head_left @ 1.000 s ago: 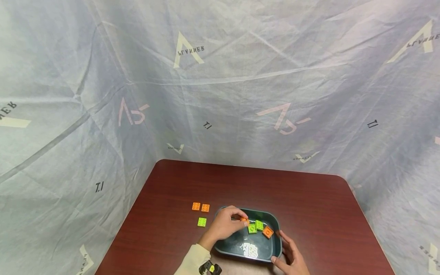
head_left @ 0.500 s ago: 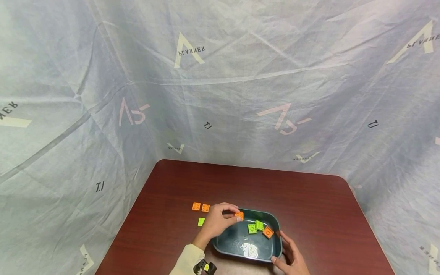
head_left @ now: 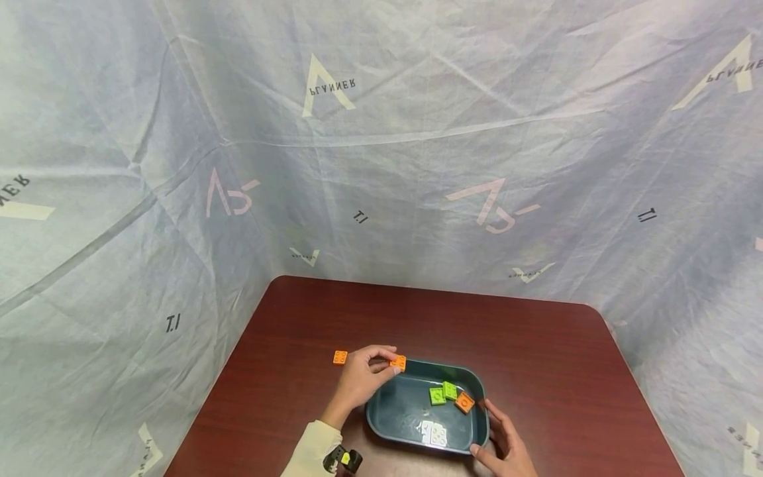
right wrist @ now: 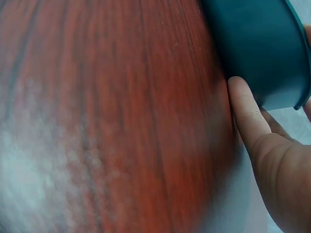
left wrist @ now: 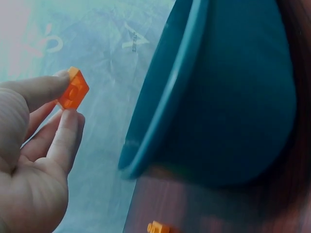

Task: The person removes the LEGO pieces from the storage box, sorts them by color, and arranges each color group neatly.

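Observation:
My left hand (head_left: 360, 379) pinches an orange toy building brick (head_left: 399, 362) between thumb and fingertips, over the far left rim of a dark teal tray (head_left: 396, 404). In the left wrist view this orange brick (left wrist: 74, 90) is held up beside the tray wall (left wrist: 233, 107). My right hand (head_left: 507, 447) holds the tray's right end, thumb at the near corner and fingers along the side. The right wrist view has one digit against the tray's outer wall (right wrist: 262, 48), low by the table. Inside the tray lie two green bricks (head_left: 438, 396) and an orange one (head_left: 465, 402).
Another orange brick (head_left: 340, 358) lies on the dark red table (head_left: 286, 411), left of my left hand. A bright pale patch (head_left: 438, 435) shows on the tray floor. Grey printed cloth (head_left: 387, 165) hangs behind and beside the table.
My left hand has moved left and away from me with the orange brick, from over the tray's middle to its far left rim. It now covers two of the table bricks. My right hand stays put.

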Demonstrator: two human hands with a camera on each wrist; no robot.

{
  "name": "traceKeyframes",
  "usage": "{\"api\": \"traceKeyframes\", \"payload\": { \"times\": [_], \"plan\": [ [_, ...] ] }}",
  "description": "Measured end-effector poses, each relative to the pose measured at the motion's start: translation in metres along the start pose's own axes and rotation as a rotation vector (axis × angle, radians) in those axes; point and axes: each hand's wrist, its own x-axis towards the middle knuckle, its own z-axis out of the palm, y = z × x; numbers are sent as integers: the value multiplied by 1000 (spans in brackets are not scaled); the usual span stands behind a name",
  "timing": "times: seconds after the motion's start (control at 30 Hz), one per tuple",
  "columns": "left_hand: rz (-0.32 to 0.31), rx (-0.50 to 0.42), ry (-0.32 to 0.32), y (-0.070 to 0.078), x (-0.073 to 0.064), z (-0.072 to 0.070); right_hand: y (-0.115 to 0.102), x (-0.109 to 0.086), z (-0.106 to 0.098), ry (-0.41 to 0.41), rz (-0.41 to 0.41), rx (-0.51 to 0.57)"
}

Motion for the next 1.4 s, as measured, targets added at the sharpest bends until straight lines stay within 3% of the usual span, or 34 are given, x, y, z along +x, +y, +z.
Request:
{"api": "traceKeyframes", "payload": {
  "times": [0.23,0.47,0.77,1.17,1.4],
  "plan": [
    [3,24,69,-8,-1,-17,-1,0,-1,-7,26,2],
    [-51,62,100,-15,-5,-35,-3,-1,0,-8,37,5],
    [-77,226,105,-24,-4,-57,-6,-1,1,-9,51,0],
    [-154,216,160,-40,-4,-86,-5,-1,1,-2,44,36],
    [-188,280,192,-53,-7,-99,-3,-1,1,-2,36,37]
  ]
}}
